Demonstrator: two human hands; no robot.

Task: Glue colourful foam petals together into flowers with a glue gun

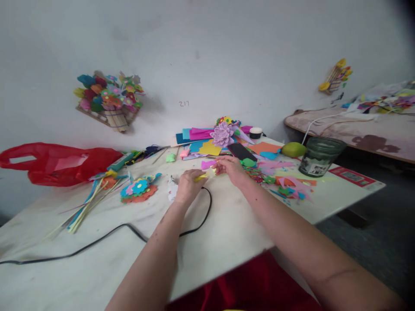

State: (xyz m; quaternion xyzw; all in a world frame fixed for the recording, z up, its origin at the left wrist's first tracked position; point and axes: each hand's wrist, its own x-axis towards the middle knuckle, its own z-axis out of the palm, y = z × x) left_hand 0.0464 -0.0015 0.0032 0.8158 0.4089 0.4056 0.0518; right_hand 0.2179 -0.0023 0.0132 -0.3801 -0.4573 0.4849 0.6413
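Note:
My left hand point(189, 185) is closed on a small yellow piece point(201, 177) that sticks out past its fingertips. Just to its right, my right hand point(228, 168) pinches a small pale yellow bit point(214, 169) between its fingers. The two hands are apart, above the middle of the pale table. A magenta piece point(207, 164) lies behind them. Beside my left hand is a white object point(172, 189), partly hidden, with a black cable point(207, 211) near it. Colourful scraps point(254, 175) lie right of my right hand.
Foam flowers point(140, 187), thin strips point(84, 207) and a red bag point(78, 164) are on the left. Coloured sheets point(210, 148), a purple flower point(222, 134) and a dark phone point(241, 152) lie behind. A glass jar point(319, 157) and green fruit point(293, 149) stand right.

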